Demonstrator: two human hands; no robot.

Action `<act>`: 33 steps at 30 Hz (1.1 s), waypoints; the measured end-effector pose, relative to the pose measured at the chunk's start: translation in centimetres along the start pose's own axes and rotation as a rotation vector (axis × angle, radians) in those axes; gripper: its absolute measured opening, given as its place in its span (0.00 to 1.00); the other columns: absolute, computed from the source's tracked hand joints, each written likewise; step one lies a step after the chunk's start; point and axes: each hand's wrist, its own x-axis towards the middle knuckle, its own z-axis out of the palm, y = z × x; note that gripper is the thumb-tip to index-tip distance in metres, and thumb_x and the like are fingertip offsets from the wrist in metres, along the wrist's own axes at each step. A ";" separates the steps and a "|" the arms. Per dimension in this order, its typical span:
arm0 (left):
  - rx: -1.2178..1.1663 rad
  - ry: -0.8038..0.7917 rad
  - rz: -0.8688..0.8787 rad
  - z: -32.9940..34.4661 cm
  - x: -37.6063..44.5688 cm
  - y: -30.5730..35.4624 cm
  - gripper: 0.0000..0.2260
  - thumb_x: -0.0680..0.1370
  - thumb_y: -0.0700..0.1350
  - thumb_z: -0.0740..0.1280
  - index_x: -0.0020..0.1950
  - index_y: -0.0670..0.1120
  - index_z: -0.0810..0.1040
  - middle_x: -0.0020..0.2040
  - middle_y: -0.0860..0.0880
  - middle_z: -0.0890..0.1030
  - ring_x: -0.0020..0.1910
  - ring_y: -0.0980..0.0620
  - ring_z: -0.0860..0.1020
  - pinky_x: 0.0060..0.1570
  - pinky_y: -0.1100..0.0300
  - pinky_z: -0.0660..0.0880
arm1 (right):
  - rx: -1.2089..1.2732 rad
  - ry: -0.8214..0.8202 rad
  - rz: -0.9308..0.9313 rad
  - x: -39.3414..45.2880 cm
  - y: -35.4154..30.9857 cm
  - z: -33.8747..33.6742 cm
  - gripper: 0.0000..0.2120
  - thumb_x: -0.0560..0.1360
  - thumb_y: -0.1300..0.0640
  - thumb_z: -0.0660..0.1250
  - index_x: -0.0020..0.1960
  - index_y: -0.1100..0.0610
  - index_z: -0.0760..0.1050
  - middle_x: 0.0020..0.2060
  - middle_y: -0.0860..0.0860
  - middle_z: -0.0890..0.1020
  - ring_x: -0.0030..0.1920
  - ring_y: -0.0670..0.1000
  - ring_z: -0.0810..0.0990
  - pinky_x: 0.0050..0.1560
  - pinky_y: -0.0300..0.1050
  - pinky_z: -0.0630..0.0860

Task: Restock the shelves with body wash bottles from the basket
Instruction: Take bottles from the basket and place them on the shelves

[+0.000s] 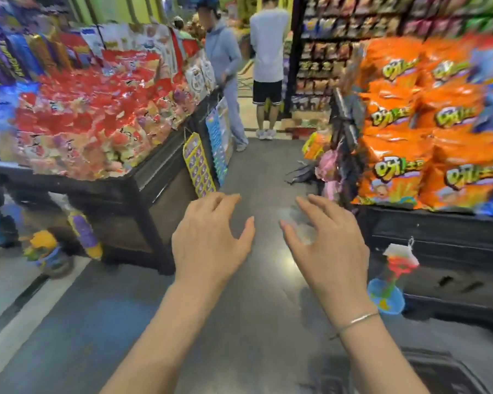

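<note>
Two hands, left (pixel 208 240) and right (pixel 328 245), were held out palm-down over the floor (pixel 254 322), fingers spread, nothing gripped.

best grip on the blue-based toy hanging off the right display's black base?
Probably by the slim red-and-green stem of the toy, between its white top card and round blue base. Come from the aisle side with the right hand, since the black display base sits right behind it. The stem is tilted, and blur hides detail. Both hands are open; the left hand hovers nearby.
</note>
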 end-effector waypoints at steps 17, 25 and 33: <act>-0.640 -0.418 0.734 17.3 3.7 21.2 0.18 0.70 0.56 0.63 0.54 0.50 0.81 0.50 0.52 0.80 0.49 0.46 0.79 0.43 0.55 0.76 | -0.612 0.349 0.741 -3.5 16.9 -8.0 0.19 0.72 0.45 0.70 0.59 0.52 0.80 0.59 0.50 0.80 0.57 0.57 0.77 0.48 0.49 0.76; -0.790 -0.550 1.083 23.3 1.5 33.3 0.17 0.69 0.54 0.67 0.54 0.50 0.81 0.50 0.52 0.80 0.48 0.47 0.79 0.37 0.57 0.75 | -0.776 0.474 1.063 -5.4 23.2 -10.3 0.20 0.71 0.47 0.73 0.61 0.53 0.79 0.60 0.51 0.79 0.60 0.56 0.76 0.50 0.51 0.77; -1.028 -0.744 1.493 30.6 -2.1 46.7 0.19 0.70 0.55 0.64 0.55 0.48 0.81 0.50 0.50 0.80 0.49 0.45 0.79 0.37 0.55 0.77 | -0.983 0.663 1.458 -5.3 30.3 -10.2 0.21 0.70 0.49 0.74 0.60 0.56 0.79 0.59 0.53 0.80 0.59 0.58 0.77 0.53 0.52 0.77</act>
